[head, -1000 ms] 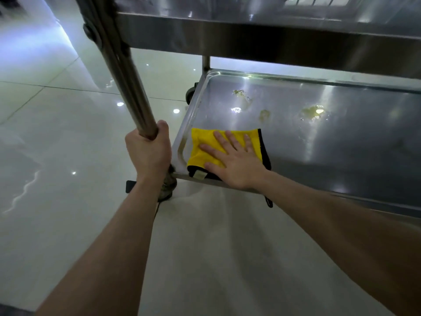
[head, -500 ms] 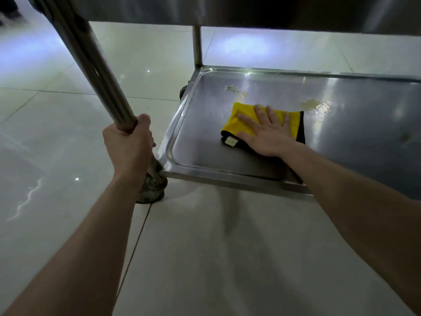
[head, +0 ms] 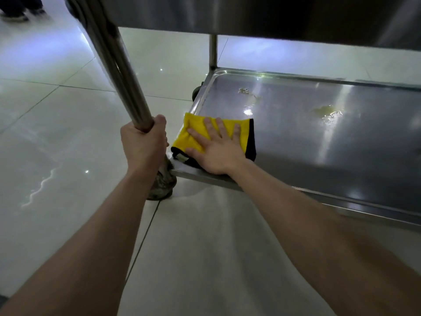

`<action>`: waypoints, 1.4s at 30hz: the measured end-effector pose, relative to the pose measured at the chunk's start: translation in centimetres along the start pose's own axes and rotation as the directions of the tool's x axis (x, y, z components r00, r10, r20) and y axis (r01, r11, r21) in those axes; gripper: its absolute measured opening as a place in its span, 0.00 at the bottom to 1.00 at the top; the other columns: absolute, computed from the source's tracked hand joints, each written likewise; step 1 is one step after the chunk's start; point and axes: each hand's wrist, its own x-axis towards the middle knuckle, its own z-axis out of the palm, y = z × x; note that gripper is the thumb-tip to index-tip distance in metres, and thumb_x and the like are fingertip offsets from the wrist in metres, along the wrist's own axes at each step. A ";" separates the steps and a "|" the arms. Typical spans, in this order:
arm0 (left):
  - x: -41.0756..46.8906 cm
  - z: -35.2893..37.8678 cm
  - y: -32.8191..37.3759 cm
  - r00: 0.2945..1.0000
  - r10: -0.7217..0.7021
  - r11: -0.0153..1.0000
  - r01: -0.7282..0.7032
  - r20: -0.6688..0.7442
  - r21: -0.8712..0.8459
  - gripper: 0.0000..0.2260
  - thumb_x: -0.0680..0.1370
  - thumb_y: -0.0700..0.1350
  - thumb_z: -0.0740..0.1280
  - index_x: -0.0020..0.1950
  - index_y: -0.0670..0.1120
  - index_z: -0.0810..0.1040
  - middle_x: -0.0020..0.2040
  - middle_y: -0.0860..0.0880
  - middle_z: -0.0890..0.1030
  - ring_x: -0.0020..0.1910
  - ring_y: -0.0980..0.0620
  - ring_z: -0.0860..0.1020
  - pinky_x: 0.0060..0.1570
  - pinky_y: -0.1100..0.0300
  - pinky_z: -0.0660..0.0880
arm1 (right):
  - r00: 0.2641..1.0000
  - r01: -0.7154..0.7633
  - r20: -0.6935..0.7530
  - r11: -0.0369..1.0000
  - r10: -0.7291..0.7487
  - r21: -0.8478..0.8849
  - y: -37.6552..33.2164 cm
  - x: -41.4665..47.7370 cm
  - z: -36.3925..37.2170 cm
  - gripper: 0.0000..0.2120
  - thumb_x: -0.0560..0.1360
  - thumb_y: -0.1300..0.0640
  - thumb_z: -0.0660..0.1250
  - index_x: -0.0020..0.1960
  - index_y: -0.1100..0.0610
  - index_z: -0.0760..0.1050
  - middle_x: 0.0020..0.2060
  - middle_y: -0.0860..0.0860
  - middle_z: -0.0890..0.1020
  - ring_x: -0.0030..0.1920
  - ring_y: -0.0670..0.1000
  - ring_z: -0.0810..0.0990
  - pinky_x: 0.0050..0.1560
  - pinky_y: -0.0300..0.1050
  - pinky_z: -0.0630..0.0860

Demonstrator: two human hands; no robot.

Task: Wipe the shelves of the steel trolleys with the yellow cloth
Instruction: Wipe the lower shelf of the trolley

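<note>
A folded yellow cloth (head: 196,131) with a black edge lies at the near left corner of the steel trolley's bottom shelf (head: 319,151). My right hand (head: 216,149) presses flat on the cloth, fingers spread. My left hand (head: 143,144) is closed around the trolley's near left upright post (head: 118,65), just above the castor. Yellowish wet smears (head: 325,111) sit on the shelf farther back, apart from the cloth.
The trolley's upper shelf (head: 273,17) hangs over the top of the view. A grimy castor (head: 163,183) stands under the post. Glossy pale floor tiles (head: 57,133) spread to the left and front. A person's shoes (head: 16,12) show at the top left.
My right hand slid the cloth from the shelf's middle back toward the near left corner. The left hand kept its grip on the post.
</note>
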 end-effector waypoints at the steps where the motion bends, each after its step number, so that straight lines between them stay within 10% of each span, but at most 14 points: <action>1: -0.1 0.0 0.1 1.000 -0.007 1.000 0.007 0.012 0.004 0.13 0.77 0.43 0.71 0.34 0.49 0.74 0.26 0.50 0.73 0.26 0.50 0.74 0.32 0.57 0.77 | 1.000 0.015 -0.005 1.000 -0.015 0.011 0.4 -1.2 0.2 0.33 0.81 0.24 0.41 0.84 0.30 0.43 0.87 0.48 0.40 0.86 0.58 0.36 0.77 0.77 0.31; 21: -0.4 -0.1 -0.3 1.000 -0.008 0.999 0.007 0.019 0.033 0.08 0.76 0.45 0.71 0.38 0.48 0.77 0.27 0.51 0.76 0.28 0.52 0.76 0.35 0.59 0.80 | 0.940 -0.340 -0.003 0.940 0.340 0.026 17.1 -5.4 -2.1 0.39 0.72 0.18 0.35 0.81 0.25 0.39 0.87 0.45 0.40 0.86 0.57 0.38 0.79 0.75 0.35; 33: -0.3 -0.3 -0.2 0.999 -0.033 0.999 0.033 0.019 0.019 0.13 0.78 0.43 0.72 0.34 0.49 0.75 0.26 0.52 0.75 0.27 0.51 0.75 0.37 0.53 0.79 | 0.998 -0.060 0.026 0.998 0.060 0.011 1.5 -0.4 -0.5 0.34 0.79 0.23 0.39 0.83 0.29 0.42 0.87 0.49 0.40 0.86 0.60 0.36 0.75 0.79 0.32; 42: -0.8 -0.4 0.4 0.998 -0.042 0.996 0.038 0.041 0.083 0.12 0.80 0.49 0.73 0.40 0.45 0.79 0.30 0.49 0.79 0.29 0.53 0.79 0.33 0.62 0.77 | 0.992 -0.126 0.016 0.992 0.126 0.005 14.0 -13.6 -0.5 0.27 0.82 0.29 0.39 0.78 0.22 0.33 0.85 0.39 0.37 0.86 0.50 0.37 0.82 0.66 0.36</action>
